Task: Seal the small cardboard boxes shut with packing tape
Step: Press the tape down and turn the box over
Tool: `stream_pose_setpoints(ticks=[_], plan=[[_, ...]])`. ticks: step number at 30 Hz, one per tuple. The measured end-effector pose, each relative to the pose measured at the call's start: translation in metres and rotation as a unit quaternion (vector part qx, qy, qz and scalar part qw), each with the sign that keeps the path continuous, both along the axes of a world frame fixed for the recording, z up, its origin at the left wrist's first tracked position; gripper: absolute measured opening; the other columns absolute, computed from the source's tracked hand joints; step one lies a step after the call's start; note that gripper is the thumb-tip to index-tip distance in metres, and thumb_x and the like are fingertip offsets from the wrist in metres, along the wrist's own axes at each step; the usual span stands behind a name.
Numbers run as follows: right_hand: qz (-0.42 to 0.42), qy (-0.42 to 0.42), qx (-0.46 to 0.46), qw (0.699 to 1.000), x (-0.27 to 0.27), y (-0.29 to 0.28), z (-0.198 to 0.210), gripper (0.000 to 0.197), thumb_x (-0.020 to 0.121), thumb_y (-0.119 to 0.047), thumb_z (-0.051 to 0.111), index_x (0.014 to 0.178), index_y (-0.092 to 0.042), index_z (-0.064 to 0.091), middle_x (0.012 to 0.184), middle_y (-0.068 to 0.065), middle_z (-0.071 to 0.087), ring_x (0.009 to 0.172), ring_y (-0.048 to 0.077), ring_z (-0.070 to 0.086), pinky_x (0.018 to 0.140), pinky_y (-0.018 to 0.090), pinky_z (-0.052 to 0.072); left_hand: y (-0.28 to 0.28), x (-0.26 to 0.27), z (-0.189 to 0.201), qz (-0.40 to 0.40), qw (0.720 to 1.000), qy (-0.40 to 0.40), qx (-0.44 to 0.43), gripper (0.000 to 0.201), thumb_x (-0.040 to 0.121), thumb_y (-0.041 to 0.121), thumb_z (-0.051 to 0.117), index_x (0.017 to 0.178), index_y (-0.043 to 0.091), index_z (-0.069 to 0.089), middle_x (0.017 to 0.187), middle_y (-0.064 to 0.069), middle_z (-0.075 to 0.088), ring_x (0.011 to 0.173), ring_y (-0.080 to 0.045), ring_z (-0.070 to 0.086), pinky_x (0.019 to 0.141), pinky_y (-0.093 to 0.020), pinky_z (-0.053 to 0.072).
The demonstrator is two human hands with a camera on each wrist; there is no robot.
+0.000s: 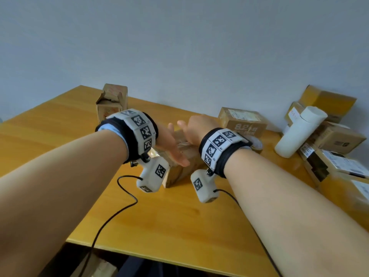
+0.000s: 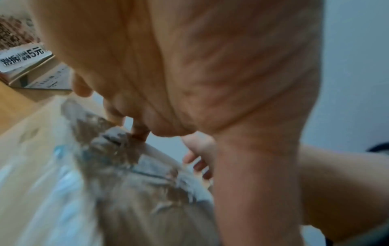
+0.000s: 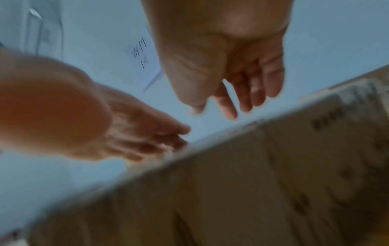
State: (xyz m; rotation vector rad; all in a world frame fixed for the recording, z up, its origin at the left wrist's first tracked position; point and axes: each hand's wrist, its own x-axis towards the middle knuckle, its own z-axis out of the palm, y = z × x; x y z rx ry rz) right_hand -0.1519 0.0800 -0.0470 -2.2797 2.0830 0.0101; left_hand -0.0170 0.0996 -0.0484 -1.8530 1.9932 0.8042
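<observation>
A small cardboard box (image 1: 179, 173) lies in the middle of the wooden table (image 1: 159, 226), its top covered with shiny clear tape (image 2: 118, 159). My left hand (image 1: 172, 145) reaches over it, fingers straight, fingertips (image 2: 140, 132) touching the taped top. My right hand (image 1: 194, 129) hovers just right of it over the box's far end, fingers loose and straight (image 3: 244, 93), holding nothing. In the blurred right wrist view the left hand (image 3: 130, 134) touches the edge of the box (image 3: 252, 183). A clear tape roll (image 1: 257, 145) sits on the table behind my right wrist.
An open-flapped carton (image 1: 111, 100) stands at the back left. A labelled box (image 1: 242, 122) is behind the hands. A white cylinder (image 1: 299, 133) leans on a pile of boxes (image 1: 339, 140) at the right. A black cable (image 1: 119, 210) runs off the table's near edge.
</observation>
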Motion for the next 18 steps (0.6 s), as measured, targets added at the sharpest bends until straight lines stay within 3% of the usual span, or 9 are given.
stream_pose_setpoints(ticks=[2, 4, 8, 11, 14, 18], plan=[[-0.015, -0.026, -0.027, 0.999, 0.000, 0.002, -0.021, 0.070, 0.103, -0.064, 0.021, 0.136, -0.012, 0.054, 0.142, 0.019, 0.047, 0.127, 0.034, 0.047, 0.104, 0.050, 0.036, 0.006, -0.006, -0.007, -0.026, 0.998, -0.035, -0.050, 0.155, 0.054, 0.082, 0.074, 0.152, 0.020, -0.029, 0.167, -0.005, -0.001, 0.153, -0.028, 0.010, 0.119, -0.049, 0.018], [-0.035, -0.039, -0.023, 0.998, 0.002, 0.004, -0.042, 0.070, 0.101, -0.066, 0.015, 0.143, -0.019, 0.046, 0.149, 0.019, 0.040, 0.137, 0.036, 0.037, 0.111, 0.055, 0.026, 0.009, -0.008, -0.010, -0.035, 0.996, -0.041, -0.073, 0.154, 0.055, 0.082, 0.074, 0.150, 0.020, -0.031, 0.167, -0.004, -0.003, 0.153, -0.026, 0.010, 0.120, -0.049, 0.017], [-0.048, -0.005, -0.034, 0.998, 0.007, -0.003, -0.052, 0.062, 0.103, -0.061, 0.015, 0.135, -0.022, 0.050, 0.140, 0.017, 0.045, 0.131, 0.034, 0.039, 0.106, 0.055, 0.028, 0.004, -0.002, -0.009, -0.032, 0.997, -0.022, -0.063, 0.155, 0.055, 0.076, 0.079, 0.151, 0.024, -0.032, 0.168, -0.002, -0.002, 0.153, -0.026, 0.011, 0.120, -0.049, 0.019], [-0.049, 0.031, -0.029, 0.998, 0.001, -0.016, -0.042, 0.071, 0.100, -0.070, 0.011, 0.134, -0.023, 0.051, 0.138, 0.018, 0.043, 0.129, 0.036, 0.038, 0.104, 0.057, 0.027, 0.004, 0.002, -0.004, -0.048, 0.997, -0.032, -0.059, 0.154, 0.057, 0.068, 0.083, 0.150, 0.028, -0.032, 0.168, 0.000, -0.004, 0.152, -0.027, 0.016, 0.117, -0.050, 0.024], [-0.093, -0.014, -0.015, 0.995, -0.011, -0.024, -0.044, 0.078, 0.097, -0.076, 0.014, 0.147, -0.024, 0.043, 0.149, 0.021, 0.035, 0.137, 0.041, 0.034, 0.109, 0.062, 0.029, 0.000, 0.017, -0.001, -0.052, 0.996, -0.025, -0.067, 0.149, 0.062, 0.059, 0.085, 0.151, 0.029, -0.030, 0.168, 0.003, -0.001, 0.151, -0.026, 0.019, 0.117, -0.050, 0.026], [-0.116, -0.064, 0.026, 0.991, -0.016, -0.026, -0.049, 0.084, 0.093, -0.081, 0.017, 0.153, -0.024, 0.033, 0.150, 0.020, 0.030, 0.131, 0.048, 0.045, 0.106, 0.059, 0.042, -0.005, 0.019, 0.000, -0.073, 0.993, -0.058, -0.074, 0.147, 0.063, 0.057, 0.086, 0.152, 0.031, -0.027, 0.167, 0.005, 0.002, 0.150, -0.026, 0.021, 0.116, -0.050, 0.027]])
